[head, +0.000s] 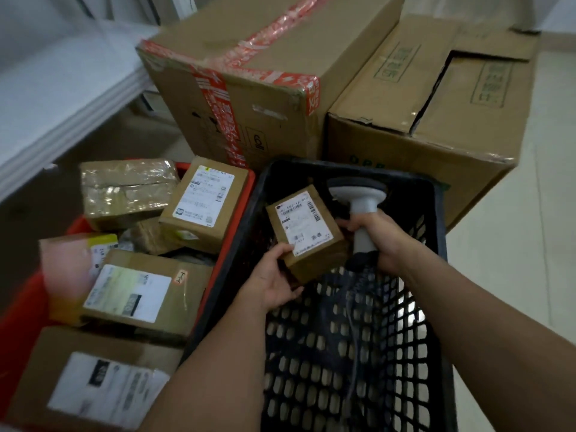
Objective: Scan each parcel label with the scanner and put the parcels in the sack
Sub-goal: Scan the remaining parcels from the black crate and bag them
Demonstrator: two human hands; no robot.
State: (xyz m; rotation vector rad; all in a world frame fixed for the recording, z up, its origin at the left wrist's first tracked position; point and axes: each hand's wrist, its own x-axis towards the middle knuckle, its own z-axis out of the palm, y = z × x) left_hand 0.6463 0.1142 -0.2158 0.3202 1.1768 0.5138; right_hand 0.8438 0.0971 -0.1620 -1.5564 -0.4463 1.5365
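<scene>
My left hand (274, 275) grips a small cardboard parcel (307, 232) from below, its white label facing up, inside the black perforated crate (343, 353). My right hand (378, 238) holds the grey handle of a white scanner (361, 201), whose head points away, just right of the parcel. The scanner's cable trails down into the crate. A red crate (237, 232) on the left holds several labelled cardboard parcels (140, 291). No sack is in view.
Two large cardboard boxes stand behind the crates: one with red tape (255, 76) and one with a torn flap (436, 98). A white ledge (62, 88) runs along the left. Pale tiled floor (536, 244) lies to the right.
</scene>
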